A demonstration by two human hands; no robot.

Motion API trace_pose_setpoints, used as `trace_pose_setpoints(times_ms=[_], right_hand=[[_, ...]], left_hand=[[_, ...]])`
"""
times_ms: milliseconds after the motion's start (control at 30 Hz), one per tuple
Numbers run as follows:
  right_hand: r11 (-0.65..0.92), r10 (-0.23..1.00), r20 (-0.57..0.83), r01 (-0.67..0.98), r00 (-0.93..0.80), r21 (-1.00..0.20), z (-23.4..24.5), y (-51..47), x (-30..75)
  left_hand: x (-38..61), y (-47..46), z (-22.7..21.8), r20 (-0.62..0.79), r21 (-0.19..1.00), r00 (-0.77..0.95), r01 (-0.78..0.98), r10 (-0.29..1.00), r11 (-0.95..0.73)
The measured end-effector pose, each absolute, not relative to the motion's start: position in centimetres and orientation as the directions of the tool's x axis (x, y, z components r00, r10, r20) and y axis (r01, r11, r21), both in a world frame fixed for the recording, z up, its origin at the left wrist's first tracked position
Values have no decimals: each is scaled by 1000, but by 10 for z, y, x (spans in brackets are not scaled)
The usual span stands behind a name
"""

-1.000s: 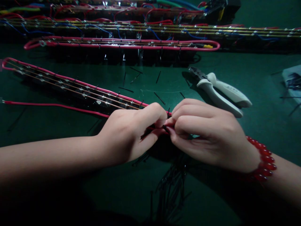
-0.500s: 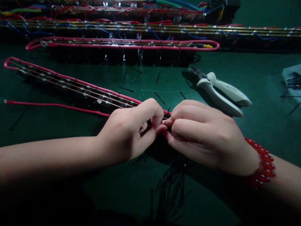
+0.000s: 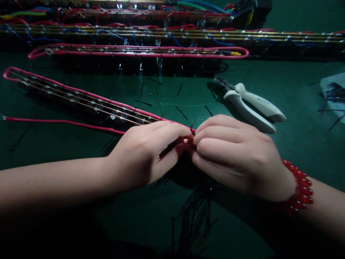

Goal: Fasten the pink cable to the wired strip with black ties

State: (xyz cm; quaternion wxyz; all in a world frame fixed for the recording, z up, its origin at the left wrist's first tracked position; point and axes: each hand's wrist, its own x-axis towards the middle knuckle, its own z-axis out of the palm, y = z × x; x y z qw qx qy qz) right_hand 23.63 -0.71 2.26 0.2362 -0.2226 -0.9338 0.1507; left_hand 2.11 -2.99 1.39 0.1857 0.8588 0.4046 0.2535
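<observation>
A long black strip (image 3: 81,102) with copper rods and solder joints lies slantwise, a red wire (image 3: 129,107) fastened along its far edge by small black cable ties. My left hand (image 3: 145,149) is closed over the strip's near part, thumb and index finger pinched together. A black cable tie showed at these fingertips a moment before; the fingers now mostly cover it. My right hand (image 3: 237,154), closed, meets the left fingertips and grips the red wire where it runs under its fingers. The strip's right end is hidden beneath the hands.
White-handled cutting pliers (image 3: 252,104) lie beyond my right hand, near scattered black tie offcuts (image 3: 181,112). A bundle of black cable ties (image 3: 195,216) lies below the hands. Finished-looking wired strips (image 3: 140,54) stretch across the back. A plastic bag (image 3: 334,93) sits far right.
My left index finger has straightened from a bent curl and its tip has moved right, against the right fingertips. The right hand has barely moved. The whole view has shifted slightly.
</observation>
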Motion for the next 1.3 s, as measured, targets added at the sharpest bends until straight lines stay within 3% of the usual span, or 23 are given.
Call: trace_pose_setpoints(times_ms=[500,1000,1133,1300], right_hand=[[841,523,350,404,-777,-360,25,-11,235],[857,514,316,466,-797,-219,29,-13,233],[862,504,317,443,-803,-247,29,-12,235],[863,485,304,392,-820,-319,28,-8,237]], left_hand=[[20,-31,13,225,559,590,573,775,-599],[18,-42,22,193,567,694,498,694,-656],[19,-39,27,209,491,810,398,548,-775],[19,-34,23,338,273,823,378,456,-885]])
